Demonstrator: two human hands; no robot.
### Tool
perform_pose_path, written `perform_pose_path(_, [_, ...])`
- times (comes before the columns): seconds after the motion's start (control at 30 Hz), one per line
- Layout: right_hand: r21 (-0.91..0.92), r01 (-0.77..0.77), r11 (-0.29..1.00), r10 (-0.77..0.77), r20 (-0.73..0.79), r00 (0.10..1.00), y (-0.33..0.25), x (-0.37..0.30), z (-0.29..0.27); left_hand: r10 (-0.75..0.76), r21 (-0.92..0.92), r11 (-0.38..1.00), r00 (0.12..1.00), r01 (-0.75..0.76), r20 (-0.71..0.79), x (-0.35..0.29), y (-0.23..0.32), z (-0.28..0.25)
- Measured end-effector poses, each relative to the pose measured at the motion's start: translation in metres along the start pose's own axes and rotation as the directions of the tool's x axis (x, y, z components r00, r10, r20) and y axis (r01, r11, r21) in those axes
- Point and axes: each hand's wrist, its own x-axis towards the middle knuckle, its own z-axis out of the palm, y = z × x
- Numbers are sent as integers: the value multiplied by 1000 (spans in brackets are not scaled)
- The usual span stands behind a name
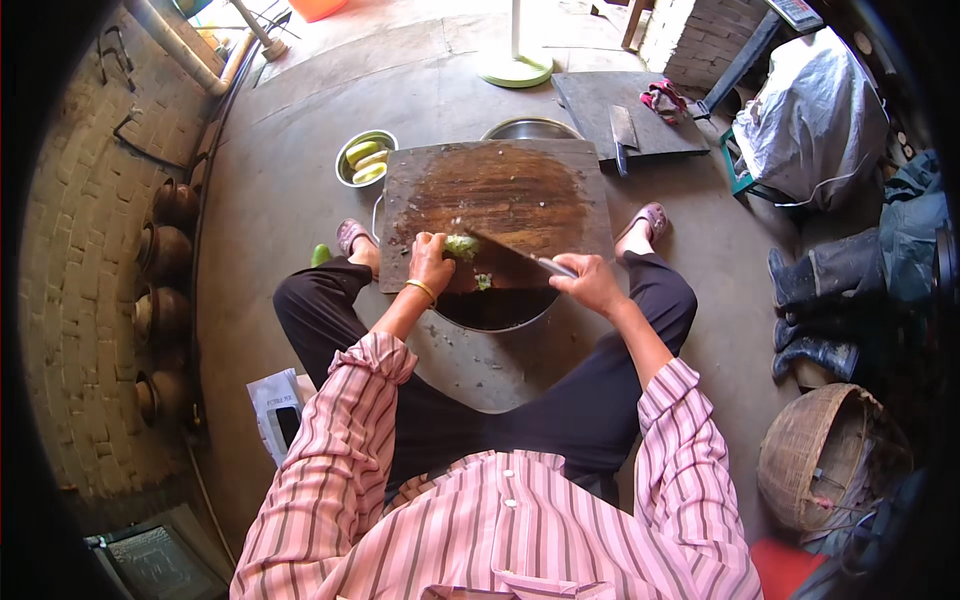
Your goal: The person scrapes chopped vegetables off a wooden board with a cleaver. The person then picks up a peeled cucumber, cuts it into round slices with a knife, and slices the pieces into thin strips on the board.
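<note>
My left hand (432, 264), with a yellow bangle at the wrist, grips a green vegetable (461, 247) near the left front edge of a worn wooden board (490, 185). The vegetable's exact kind is hard to make out. In my right hand (592, 284) is the handle of a cleaver (503, 252), its blade slanting up and left so that its tip is close to the vegetable. Chopped green bits (484, 282) lie at the board's front edge. Below that edge shows the rim of a metal basin (500, 329), mostly hidden.
A metal bowl (344, 170) of pale green gourds stands beyond my left foot. Another green vegetable (320, 255) lies on the floor. To the far right, a second cleaver (622, 128) rests on a dark board (580, 95). Boots (815, 362) and a wicker basket (800, 460) line the right side.
</note>
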Motion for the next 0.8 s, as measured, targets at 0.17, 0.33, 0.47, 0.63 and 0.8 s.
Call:
perform_pose_path(0.17, [111, -95, 989, 89, 59, 994, -8, -40, -8, -47, -109, 993, 998, 50, 29, -14, -2, -2])
perform_pose_path(0.33, [58, -41, 997, 45, -72, 996, -12, -55, 2, -76, -152, 985, 997, 78, 13, -22, 13, 4])
perform_pose_path(0.47, [43, -30, 999, 27, 64, 998, -13, -74, -5, -21, -169, 985, 1000, 22, 13, -43, 26, 15])
perform_pose_path(0.63, [37, 37, 999, -41, 119, 992, -15, -97, -27, 33, -253, 967, 999, -23, 33, -79, 43, 21])
perform_pose_path(0.8, [61, -34, 998, 28, 107, 994, -17, -90, -40, -33, -370, 927, 997, 59, 74, -76, 44, 10])
